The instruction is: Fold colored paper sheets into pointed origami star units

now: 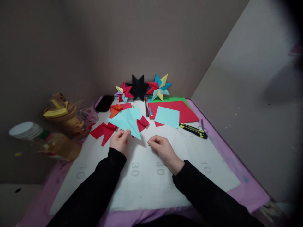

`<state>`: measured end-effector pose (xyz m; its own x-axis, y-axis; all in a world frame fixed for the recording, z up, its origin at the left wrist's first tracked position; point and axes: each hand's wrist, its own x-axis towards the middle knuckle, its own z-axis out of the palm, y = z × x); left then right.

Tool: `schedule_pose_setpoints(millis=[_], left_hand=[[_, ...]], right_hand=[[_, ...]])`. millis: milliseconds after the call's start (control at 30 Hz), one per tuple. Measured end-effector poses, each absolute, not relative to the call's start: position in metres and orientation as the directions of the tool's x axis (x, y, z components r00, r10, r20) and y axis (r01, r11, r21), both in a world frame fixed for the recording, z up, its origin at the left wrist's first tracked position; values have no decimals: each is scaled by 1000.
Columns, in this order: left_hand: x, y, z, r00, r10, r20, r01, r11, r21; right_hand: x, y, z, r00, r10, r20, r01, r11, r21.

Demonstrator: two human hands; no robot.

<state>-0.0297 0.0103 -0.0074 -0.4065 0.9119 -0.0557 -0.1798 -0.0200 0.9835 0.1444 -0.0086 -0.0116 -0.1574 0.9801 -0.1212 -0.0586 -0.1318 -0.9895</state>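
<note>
My left hand (120, 141) pinches a light blue piece of folded paper (127, 120) by its lower edge, thumb on top. The paper has creases and pointed corners, and it is held above the white mat. To the right, my right hand (162, 150) is closed, fingers curled against the thumb, and nothing shows in it. Around the held paper lie red folded paper pieces (104, 130), another red folded piece (142, 124) and an orange folded piece (115, 109). The light blue paper partly covers some of them.
A light blue square sheet (167, 116) lies on red sheets (187, 111). Beside it are a yellow-black cutter knife (194, 130) and small scissors (202, 126). Paper stars (161, 86) lean on the wall. A phone (104, 103), a jar (59, 145) and a brown pot (71, 118) stand left.
</note>
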Motion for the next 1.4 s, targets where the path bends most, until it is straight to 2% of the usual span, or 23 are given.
schedule_pose_setpoints(millis=[100, 200, 300, 400, 500, 600, 733, 900, 967, 1067, 1133, 1200, 1267, 1333, 1400], left_hand=[[-15, 0, -10, -241, 968, -75, -110, 50, 993], [-7, -5, -13, -155, 986, -59, -59, 50, 997], [-10, -1, -14, -247, 968, -47, -100, 23, 995], [-13, 4, -15, -296, 954, -42, -243, -33, 969], [-9, 0, -17, -93, 994, -52, -323, 20, 946], [-1, -8, -19, 18, 991, -131, -221, 132, 966], [2, -11, -21, -36, 985, -171, -191, 161, 968], [-7, 1, -20, -287, 948, -135, -399, 10, 917], [-10, 6, -17, -334, 931, -149, -470, -28, 882], [-13, 9, -13, -323, 931, -171, -571, -47, 820], [-12, 8, -12, -240, 965, -102, -592, -62, 803], [-9, 3, -15, -74, 997, -39, -504, -3, 864], [-5, -3, -20, 31, 997, -68, -303, 74, 950], [-2, -7, -25, 14, 992, -121, -143, 122, 982], [-2, -7, -27, -59, 989, -135, -108, 128, 986]], right_hand=[[143, -8, -9, -225, 969, -106, -110, -134, -985], [143, -9, -11, -255, 956, -143, -59, -163, -985], [145, -9, -14, -233, 957, -174, -36, -187, -982], [145, -9, -16, -240, 952, -190, -46, -206, -977], [142, -9, -18, -254, 951, -176, -35, -191, -981], [138, -10, -19, -279, 955, -103, 22, -101, -995], [137, -12, -15, -287, 957, -43, 100, -15, -995], [137, -16, -11, -330, 941, -74, 157, -23, -987], [137, -17, -11, -338, 939, -62, 178, 0, -984], [138, -17, -13, -334, 942, -35, 197, 34, -980], [139, -15, -14, -293, 956, -32, 189, 25, -982], [140, -14, -14, -234, 972, -24, 153, 12, -988], [141, -13, -13, -193, 981, -7, 119, 16, -993], [141, -12, -13, -181, 983, 8, 109, 28, -994], [141, -12, -12, -183, 983, 14, 118, 36, -992]])
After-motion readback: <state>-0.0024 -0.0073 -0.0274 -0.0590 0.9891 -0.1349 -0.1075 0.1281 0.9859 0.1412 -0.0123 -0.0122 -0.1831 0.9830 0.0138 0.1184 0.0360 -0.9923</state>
